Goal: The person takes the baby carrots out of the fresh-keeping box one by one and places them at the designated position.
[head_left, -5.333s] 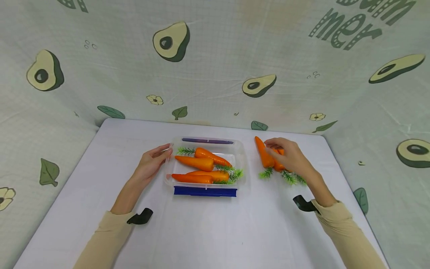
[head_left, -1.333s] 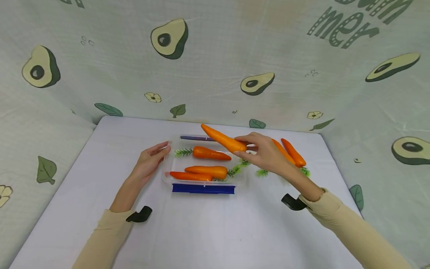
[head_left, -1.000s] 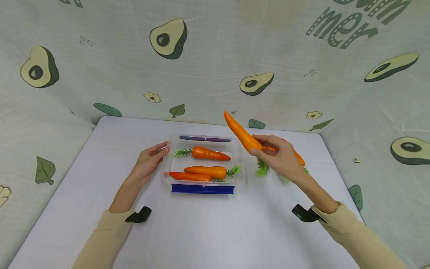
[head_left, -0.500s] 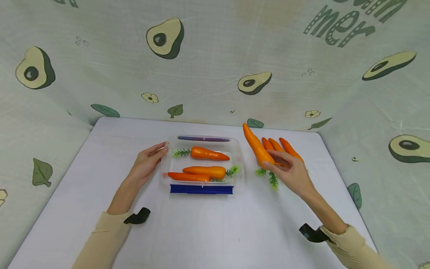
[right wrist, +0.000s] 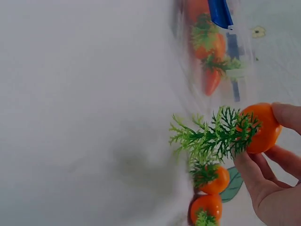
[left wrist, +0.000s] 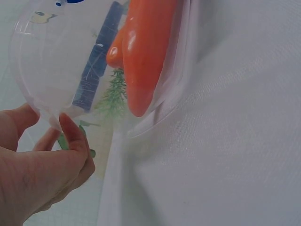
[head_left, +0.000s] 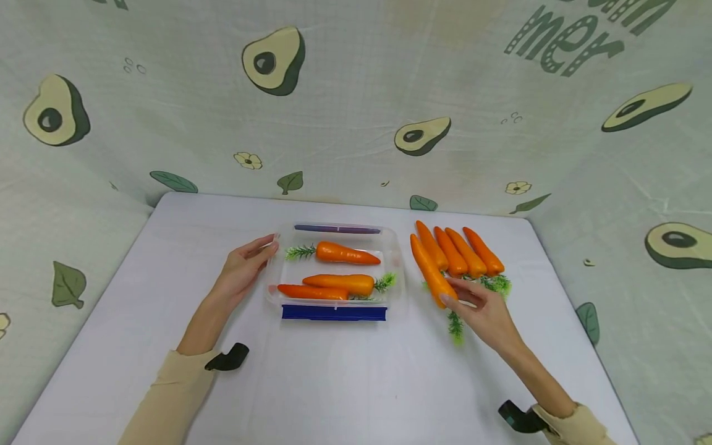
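A clear plastic container (head_left: 392, 247) with blue latches stands on the table, with 3 orange carrots (head_left: 347, 253) lying inside. My left hand (head_left: 241, 272) pinches its left rim; thumb and fingers meet there in the left wrist view. My right hand (head_left: 486, 312) grips a carrot (head_left: 428, 269) by its thick end, tip pointing away from me. In the right wrist view, this carrot's green top (right wrist: 214, 136) sticks out past the fingers. Just beyond it, several carrots (head_left: 467, 253) lie side by side on the table, right of the container. Whether the held carrot touches the table, I cannot tell.
The white table (head_left: 356, 383) ends at a patterned cloth backdrop (head_left: 345, 111) behind and at both sides. A narrow strip of tabletop separates the container from the carrot row.
One carrot has left the container. My right hand has carried it rightward and lowered it beside the row, closer to me. My left hand has stayed on the rim.
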The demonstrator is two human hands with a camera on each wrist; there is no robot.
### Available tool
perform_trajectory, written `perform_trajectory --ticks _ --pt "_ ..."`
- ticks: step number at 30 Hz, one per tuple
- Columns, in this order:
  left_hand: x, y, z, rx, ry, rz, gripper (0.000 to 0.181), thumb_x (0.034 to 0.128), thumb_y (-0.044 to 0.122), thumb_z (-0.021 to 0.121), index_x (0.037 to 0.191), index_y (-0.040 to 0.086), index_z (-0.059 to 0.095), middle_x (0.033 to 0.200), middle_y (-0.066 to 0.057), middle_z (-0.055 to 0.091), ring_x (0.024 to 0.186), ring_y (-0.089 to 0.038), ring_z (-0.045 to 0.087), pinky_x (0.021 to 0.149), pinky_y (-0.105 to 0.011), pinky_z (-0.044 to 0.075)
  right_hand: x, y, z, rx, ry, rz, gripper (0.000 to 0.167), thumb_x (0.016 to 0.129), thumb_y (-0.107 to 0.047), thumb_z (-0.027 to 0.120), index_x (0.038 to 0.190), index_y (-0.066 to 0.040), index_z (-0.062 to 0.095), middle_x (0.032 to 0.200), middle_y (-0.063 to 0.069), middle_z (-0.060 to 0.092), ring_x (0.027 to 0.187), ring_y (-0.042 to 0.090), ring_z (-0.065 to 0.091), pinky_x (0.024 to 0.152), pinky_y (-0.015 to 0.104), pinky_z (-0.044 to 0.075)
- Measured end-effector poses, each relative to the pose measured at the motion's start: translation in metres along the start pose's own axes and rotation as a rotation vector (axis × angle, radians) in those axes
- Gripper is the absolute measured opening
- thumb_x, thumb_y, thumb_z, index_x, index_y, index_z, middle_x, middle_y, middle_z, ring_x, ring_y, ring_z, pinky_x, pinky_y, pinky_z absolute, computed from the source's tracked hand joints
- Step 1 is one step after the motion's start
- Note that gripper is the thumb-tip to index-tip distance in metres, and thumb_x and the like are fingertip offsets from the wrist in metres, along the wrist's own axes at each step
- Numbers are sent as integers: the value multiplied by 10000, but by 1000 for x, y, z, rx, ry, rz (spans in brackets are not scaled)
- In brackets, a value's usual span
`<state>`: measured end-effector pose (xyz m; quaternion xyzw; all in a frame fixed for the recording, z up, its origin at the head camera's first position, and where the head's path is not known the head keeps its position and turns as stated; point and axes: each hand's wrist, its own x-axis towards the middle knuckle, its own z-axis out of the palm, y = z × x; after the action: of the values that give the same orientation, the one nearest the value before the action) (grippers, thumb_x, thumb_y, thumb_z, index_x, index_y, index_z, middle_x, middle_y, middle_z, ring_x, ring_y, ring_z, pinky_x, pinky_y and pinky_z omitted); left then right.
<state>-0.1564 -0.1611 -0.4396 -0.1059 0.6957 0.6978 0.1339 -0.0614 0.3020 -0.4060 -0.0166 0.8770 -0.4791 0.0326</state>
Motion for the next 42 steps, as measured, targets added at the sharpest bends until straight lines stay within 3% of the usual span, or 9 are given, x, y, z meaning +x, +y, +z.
perform_trajectory --ticks 7,22,30,37,42 --pt "0 0 0 -6 -11 9 650 1020 396 647 1572 123 438 1640 -56 369 1421 -180 408 1201 -348 315 -8 14 9 -38 -37 78 486 974 -332 735 1367 -58 653 1213 149 705 1085 279 704 806 203 577" --pt "1 -1 1 -29 -4 -2 629 1021 372 653 1563 124 454 1635 -57 374 1384 -154 422 1187 -321 334 -11 20 19 -120 -92 219 576 940 -441 750 1360 -56 661 1234 115 699 1102 264 682 805 217 565" --pt "0 -1 1 -34 -2 -2 627 1021 363 655 1562 116 454 1633 -67 378 1410 -170 405 1189 -328 329 -9 21 22 -207 -88 151 515 925 -417 774 1291 -62 701 1170 101 720 1021 249 695 814 314 588" --pt "0 -1 2 -34 -1 -5 624 1023 350 656 1562 112 452 1626 -63 393 1378 -148 430 1187 -321 333 -8 22 21 -225 -106 107 480 915 -377 792 1259 -54 704 1165 106 718 965 232 697 747 279 586" --pt "-1 0 1 -33 -4 -2 614 1030 340 645 1567 118 447 1627 -62 389 1364 -139 437 1191 -327 328 0 14 19 -201 -108 47 456 953 -340 756 1269 -19 686 1177 115 713 979 245 699 797 277 595"
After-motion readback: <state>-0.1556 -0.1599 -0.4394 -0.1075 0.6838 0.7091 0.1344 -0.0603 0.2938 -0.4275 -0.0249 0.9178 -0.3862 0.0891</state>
